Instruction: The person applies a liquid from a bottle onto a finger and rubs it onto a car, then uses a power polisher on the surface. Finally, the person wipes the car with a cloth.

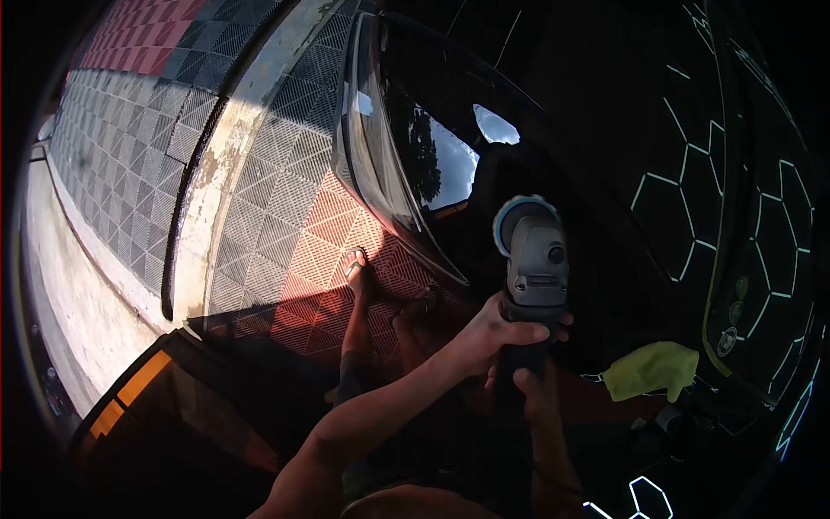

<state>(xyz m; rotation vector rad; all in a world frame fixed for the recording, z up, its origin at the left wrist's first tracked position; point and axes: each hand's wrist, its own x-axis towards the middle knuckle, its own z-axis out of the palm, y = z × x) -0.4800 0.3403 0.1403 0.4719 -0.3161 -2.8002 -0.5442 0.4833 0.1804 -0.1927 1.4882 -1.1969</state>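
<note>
The left hand (506,333) is wrapped firmly round the polisher (538,251), just behind its head. The right hand (529,387) seems closed on the handle lower down, though shadow hides some fingers. The polisher is over the dark car (450,164); whether its blue pad (504,221) touches, I can't tell. A yellow cloth (653,370) is nearby.

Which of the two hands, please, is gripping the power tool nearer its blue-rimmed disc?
The left hand: it grips the power tool farther forward, closer to the disc, whereas the right hand grips farther back.
</note>
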